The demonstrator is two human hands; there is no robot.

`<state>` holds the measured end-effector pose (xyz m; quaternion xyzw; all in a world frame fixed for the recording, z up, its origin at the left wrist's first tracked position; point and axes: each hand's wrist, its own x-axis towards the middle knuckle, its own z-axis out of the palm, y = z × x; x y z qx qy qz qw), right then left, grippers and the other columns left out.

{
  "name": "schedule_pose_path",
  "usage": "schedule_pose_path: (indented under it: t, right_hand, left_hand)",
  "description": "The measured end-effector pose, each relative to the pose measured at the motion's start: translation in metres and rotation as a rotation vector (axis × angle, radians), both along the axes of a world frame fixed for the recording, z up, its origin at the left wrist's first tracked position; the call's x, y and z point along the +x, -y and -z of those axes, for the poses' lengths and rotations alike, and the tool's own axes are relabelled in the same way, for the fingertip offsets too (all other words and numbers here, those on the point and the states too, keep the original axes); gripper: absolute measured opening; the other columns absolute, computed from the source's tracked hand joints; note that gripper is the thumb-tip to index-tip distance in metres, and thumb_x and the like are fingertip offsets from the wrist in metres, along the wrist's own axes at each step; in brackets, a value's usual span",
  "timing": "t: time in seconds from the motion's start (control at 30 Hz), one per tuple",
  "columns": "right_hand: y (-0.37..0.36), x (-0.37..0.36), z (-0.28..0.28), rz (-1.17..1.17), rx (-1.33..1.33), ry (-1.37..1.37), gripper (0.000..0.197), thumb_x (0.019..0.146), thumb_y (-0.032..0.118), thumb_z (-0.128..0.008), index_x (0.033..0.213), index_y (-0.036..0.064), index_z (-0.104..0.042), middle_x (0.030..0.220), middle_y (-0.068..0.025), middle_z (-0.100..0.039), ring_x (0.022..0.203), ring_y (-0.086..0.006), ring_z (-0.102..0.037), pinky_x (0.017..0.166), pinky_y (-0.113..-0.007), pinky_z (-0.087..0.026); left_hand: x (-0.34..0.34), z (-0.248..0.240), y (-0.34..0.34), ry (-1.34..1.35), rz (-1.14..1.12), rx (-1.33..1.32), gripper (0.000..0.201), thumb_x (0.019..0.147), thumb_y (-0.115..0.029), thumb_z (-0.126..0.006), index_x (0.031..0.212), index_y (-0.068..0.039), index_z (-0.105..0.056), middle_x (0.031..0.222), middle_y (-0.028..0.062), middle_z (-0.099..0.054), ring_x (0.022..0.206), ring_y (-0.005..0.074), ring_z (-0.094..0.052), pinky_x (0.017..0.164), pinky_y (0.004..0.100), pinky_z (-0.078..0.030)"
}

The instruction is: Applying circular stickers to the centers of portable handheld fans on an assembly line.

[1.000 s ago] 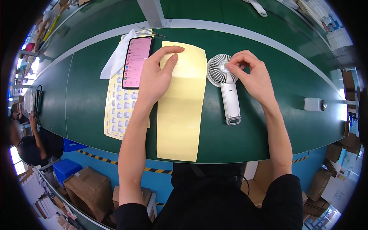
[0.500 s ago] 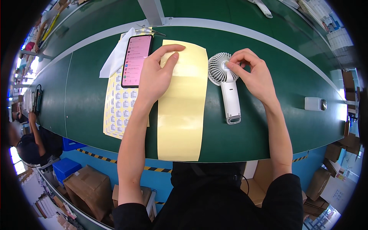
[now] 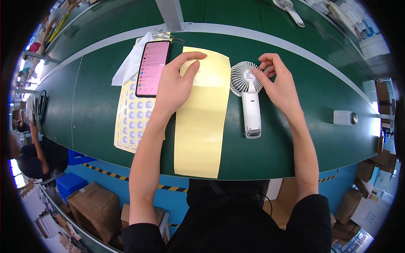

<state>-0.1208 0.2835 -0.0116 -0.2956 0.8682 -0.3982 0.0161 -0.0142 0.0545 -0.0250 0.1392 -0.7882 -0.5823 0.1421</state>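
A long yellow glossy sheet lies lengthwise toward me on the green table. Over its upper left part rests my left hand, with thumb and forefinger apart and nothing seen between them. Right of the sheet lies a white handheld fan, its round grille pointing away from me and its handle toward me. A small printed label sits at the middle of the grille. My right hand hovers at the grille's right edge, thumb and fingers parted, holding nothing that I can see.
On the left, a phone with a lit pink screen and a white cloth lie over label sheets. Tweezers lie behind them. A clear bottle stands right. Another fan lies beyond the metal rail.
My right thumb and fingers have come apart and drawn slightly back from the grille, exposing the label. My left hand stays over the yellow sheet. The whole view has shifted slightly.
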Motion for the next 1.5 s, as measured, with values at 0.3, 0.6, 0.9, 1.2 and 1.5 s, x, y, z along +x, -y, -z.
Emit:
schedule_pose_path:
  t: [0.3,0.6,0.9,1.2,1.5]
  right_hand:
    - [-0.001,0.049,-0.020,0.114,0.520,-0.094,0.058,0.075,0.056,-0.078,0.065,0.0055,-0.052,0.061,-0.0115,-0.059,0.056,-0.0327,-0.060,0.055,-0.041,-0.047]
    - [0.057,-0.044,-0.006,0.052,0.082,0.533,0.051,0.089,0.039,-0.071,0.110,-0.0010,-0.047,0.066,-0.0070,-0.058,0.043,-0.0129,-0.054,0.039,-0.027,-0.039]
    - [0.105,-0.093,-0.007,0.008,-0.125,0.026,0.062,0.090,0.036,-0.070,0.136,0.0001,-0.048,0.133,-0.0209,-0.054,0.122,-0.0306,-0.055,0.103,-0.040,-0.042]
    - [0.047,0.055,-0.025,-0.293,-0.229,0.832,0.059,0.090,0.011,-0.072,0.139,-0.0033,-0.042,0.127,-0.0149,-0.062,0.107,-0.0162,-0.063,0.095,-0.031,-0.049]
    - [0.008,-0.007,-0.021,-0.053,-0.192,0.859,0.030,0.098,0.016,-0.062,0.119,-0.0056,-0.062,0.103,-0.0106,-0.072,0.085,-0.0119,-0.069,0.076,-0.026,-0.055]
  left_hand:
    - [0.007,-0.009,0.008,-0.049,-0.079,0.052,0.020,0.099,-0.010,-0.055,0.112,-0.004,-0.068,0.106,0.0059,-0.069,0.091,0.0104,-0.063,0.080,0.0230,-0.049]
    - [0.003,-0.002,0.013,-0.256,-0.286,0.173,0.018,0.097,-0.007,-0.053,0.105,-0.001,-0.068,0.100,0.0097,-0.070,0.094,0.0189,-0.064,0.085,0.0282,-0.047]
    - [0.002,-0.002,0.010,-0.230,-0.193,0.223,0.019,0.098,-0.009,-0.055,0.110,-0.002,-0.069,0.105,0.0074,-0.069,0.095,0.0129,-0.063,0.083,0.0255,-0.050]
    - [0.002,-0.002,0.008,-0.372,-0.313,0.461,0.021,0.099,-0.008,-0.053,0.110,0.000,-0.069,0.103,0.0082,-0.070,0.090,0.0122,-0.063,0.081,0.0248,-0.049]
    - [-0.001,0.002,0.002,-0.350,-0.201,0.415,0.029,0.101,-0.013,-0.056,0.127,-0.001,-0.060,0.112,0.0080,-0.067,0.085,0.0107,-0.064,0.075,0.0231,-0.051]
